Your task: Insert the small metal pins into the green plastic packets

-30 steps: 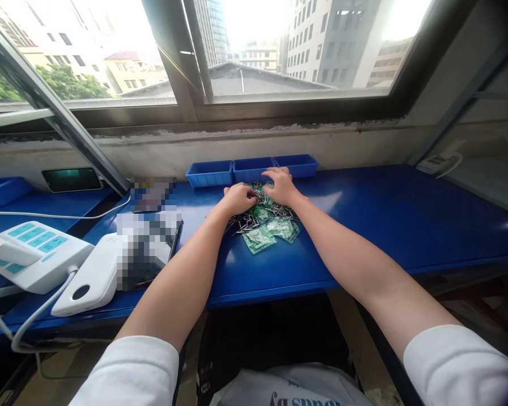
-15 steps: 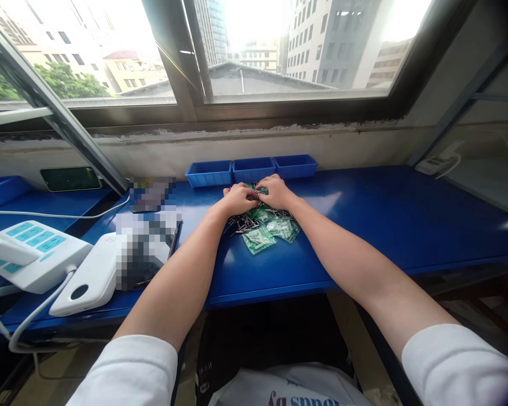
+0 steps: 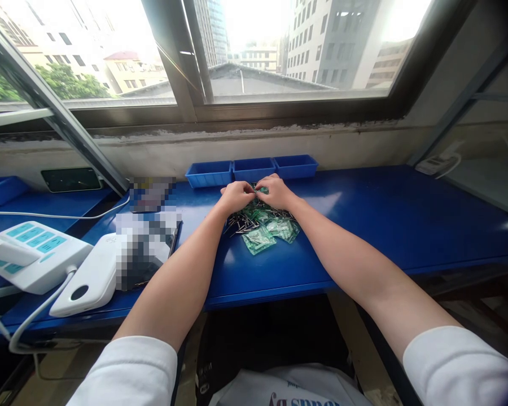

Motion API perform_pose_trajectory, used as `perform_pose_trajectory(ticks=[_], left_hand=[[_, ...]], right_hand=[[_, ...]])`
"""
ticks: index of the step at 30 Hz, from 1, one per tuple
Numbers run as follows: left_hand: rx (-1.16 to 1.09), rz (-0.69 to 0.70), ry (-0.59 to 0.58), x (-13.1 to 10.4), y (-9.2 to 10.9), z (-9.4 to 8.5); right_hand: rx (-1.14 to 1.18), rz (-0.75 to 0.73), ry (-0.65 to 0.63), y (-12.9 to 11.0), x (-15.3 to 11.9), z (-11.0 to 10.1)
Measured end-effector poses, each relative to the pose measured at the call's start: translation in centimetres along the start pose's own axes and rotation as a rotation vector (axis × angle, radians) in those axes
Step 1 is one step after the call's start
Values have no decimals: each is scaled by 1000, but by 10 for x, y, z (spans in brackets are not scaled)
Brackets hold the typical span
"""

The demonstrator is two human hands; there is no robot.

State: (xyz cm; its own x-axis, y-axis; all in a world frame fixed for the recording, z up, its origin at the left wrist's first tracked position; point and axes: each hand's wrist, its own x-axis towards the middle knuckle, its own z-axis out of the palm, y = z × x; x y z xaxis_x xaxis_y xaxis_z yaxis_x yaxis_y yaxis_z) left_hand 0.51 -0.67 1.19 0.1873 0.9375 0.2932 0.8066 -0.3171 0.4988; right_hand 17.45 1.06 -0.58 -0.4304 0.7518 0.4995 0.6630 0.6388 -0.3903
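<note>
My left hand (image 3: 237, 196) and my right hand (image 3: 275, 190) meet above a pile on the blue tabletop, fingertips nearly touching. Both hands are closed in a pinch on a small green plastic bag (image 3: 263, 190), mostly hidden by the fingers. Beneath them lie loose metal screw-like pieces (image 3: 242, 223), dark and silvery. More green see-through bags rest at the near side of the pile, one bag (image 3: 259, 240) in front and another bag (image 3: 283, 228) to its right, with slender pieces showing inside.
Three blue bins (image 3: 254, 170) stand in a row behind the pile, against the wall. On the left are a white power bank (image 3: 88, 276), a white power strip (image 3: 38, 254) with cables, a phone (image 3: 71, 179) and blurred-out items. The blue table (image 3: 389, 220) extends to the right.
My left hand has risen slightly and its fingertips have come closer to those of my right hand. The pile and bins look unmoved.
</note>
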Motion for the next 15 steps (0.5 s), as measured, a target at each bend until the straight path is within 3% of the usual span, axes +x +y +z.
perform_pose_trajectory(ticks=[7, 15], left_hand=[[-330, 97, 164, 2, 1, -2], [-483, 84, 186, 3, 2, -1]], right_hand=[[144, -48, 4, -9, -1, -6], [242, 13, 76, -13, 0, -8]])
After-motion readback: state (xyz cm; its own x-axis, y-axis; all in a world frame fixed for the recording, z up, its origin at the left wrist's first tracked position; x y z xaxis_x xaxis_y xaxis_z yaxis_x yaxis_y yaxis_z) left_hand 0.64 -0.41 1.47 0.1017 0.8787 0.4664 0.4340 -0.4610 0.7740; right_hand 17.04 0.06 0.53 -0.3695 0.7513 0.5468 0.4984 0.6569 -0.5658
